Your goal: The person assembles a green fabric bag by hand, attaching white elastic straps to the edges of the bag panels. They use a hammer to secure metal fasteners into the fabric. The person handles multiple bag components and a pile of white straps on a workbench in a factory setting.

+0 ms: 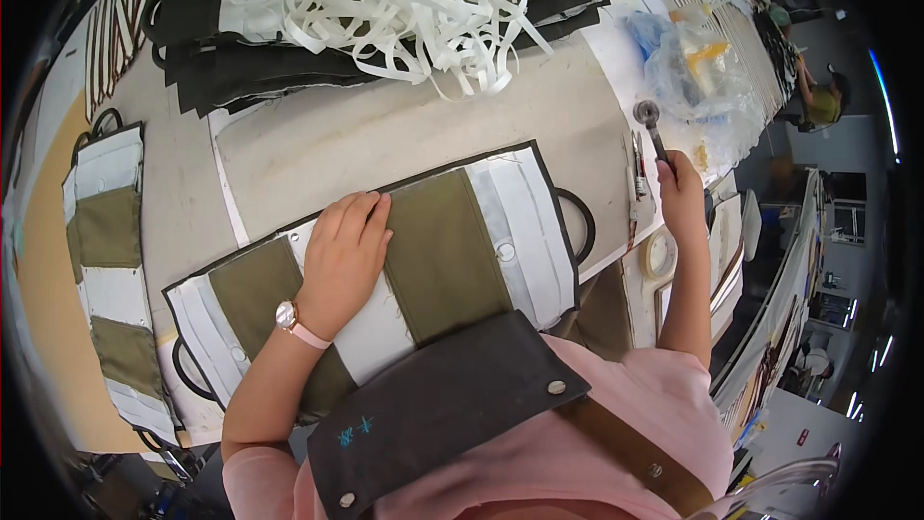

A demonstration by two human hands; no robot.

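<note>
My left hand [348, 243] lies flat on an olive and white fabric bag panel [438, 255], with its fingers stretched along the panel's upper edge. The panel is spread across the table at a tilt, with a black loop handle [582, 223] at its right end and another [185, 371] at its left. In my right hand [681, 195], off to the right and apart from the panel, is a dark metal tool with a round, ring-like head [647, 113]. My fingers close round its handle, and the tool points upward and away. Its exact kind I cannot tell.
White straps [385, 5] lie tangled over stacked dark fabric pieces [260, 72] at the back. A second panel [111, 270] is at far left. Pens [637, 169], a tape roll [658, 254] and a clear plastic bag [707, 72] are at right. Another person [824, 104] is farther off.
</note>
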